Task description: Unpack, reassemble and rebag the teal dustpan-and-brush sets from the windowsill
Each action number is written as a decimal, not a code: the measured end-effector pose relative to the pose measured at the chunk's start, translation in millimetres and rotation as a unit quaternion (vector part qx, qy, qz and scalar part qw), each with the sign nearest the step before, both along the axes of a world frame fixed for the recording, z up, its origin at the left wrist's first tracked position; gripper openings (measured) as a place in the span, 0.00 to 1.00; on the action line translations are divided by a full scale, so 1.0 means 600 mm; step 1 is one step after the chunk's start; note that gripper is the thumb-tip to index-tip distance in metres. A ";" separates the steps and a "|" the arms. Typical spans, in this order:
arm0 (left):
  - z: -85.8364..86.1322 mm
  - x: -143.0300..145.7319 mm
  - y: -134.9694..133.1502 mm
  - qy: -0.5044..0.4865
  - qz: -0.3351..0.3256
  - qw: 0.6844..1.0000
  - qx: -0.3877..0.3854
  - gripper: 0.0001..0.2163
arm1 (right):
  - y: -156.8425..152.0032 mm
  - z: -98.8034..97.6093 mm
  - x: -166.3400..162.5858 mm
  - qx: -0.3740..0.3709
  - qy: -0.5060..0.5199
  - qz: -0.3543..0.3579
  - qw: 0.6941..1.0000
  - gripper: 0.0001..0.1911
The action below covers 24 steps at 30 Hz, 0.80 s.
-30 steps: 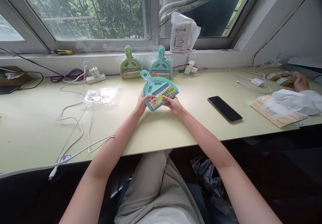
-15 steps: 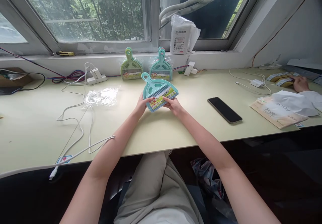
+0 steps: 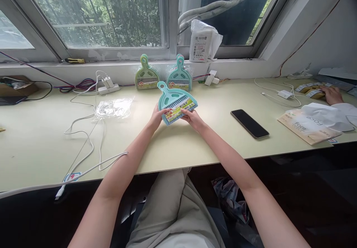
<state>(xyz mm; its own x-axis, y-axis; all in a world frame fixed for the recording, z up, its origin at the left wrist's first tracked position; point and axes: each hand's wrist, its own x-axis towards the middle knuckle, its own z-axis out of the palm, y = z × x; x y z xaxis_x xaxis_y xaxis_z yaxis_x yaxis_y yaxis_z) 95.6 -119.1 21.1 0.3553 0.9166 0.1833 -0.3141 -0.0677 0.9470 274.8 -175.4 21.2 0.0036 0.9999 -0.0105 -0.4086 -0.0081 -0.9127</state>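
- In the head view, the teal dustpan [image 3: 173, 96] is held between the person's two hands, above the near middle part of the pale table [image 3: 178, 151].
- The left hand [image 3: 156, 118] grips its left side, low down, with the thumb laid over the front face and the other fingers mostly hidden behind.
- The right hand [image 3: 193, 119] grips the lower right edge, the thumb pressed on the printed label [image 3: 182, 108] and the fingers curled underneath.
- The dustpan is tilted: its looped handle [image 3: 161, 86] points up and to the left, away from the person, beyond both hands, while the wide mouth slants down toward them.
- A bristled brush [image 3: 177, 101] lies against the pan's face, just above the label.
- Whether the lower edge touches the table cannot be told.
- Beyond the hands, against the wall under the window, stand a green dustpan [image 3: 145, 76] and, just to its right, a second teal dustpan [image 3: 180, 73], both handle up.
- A crumpled clear wrapper [image 3: 114, 108] lies left of the left hand, near some white cables [image 3: 80, 131].
- A black phone [image 3: 249, 123] lies to the right of the right hand, well apart from it.
- At the far right, a co-worker's hand [image 3: 333, 94] rests on yellowish packages [image 3: 309, 88], behind a tissue packet [image 3: 309, 125].
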 end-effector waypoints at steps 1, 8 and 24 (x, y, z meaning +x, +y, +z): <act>-0.001 -0.001 0.001 0.002 -0.002 1.000 0.002 0.34 | -0.001 0.000 0.000 -0.001 -0.001 -0.001 1.000 0.14; -0.010 -0.003 0.006 0.004 -0.017 1.000 0.006 0.31 | 0.000 -0.002 -0.002 -0.007 0.006 -0.013 1.000 0.13; -0.006 -0.004 0.005 0.036 -0.031 0.999 0.000 0.30 | 0.002 -0.004 0.001 -0.006 0.010 -0.022 1.000 0.13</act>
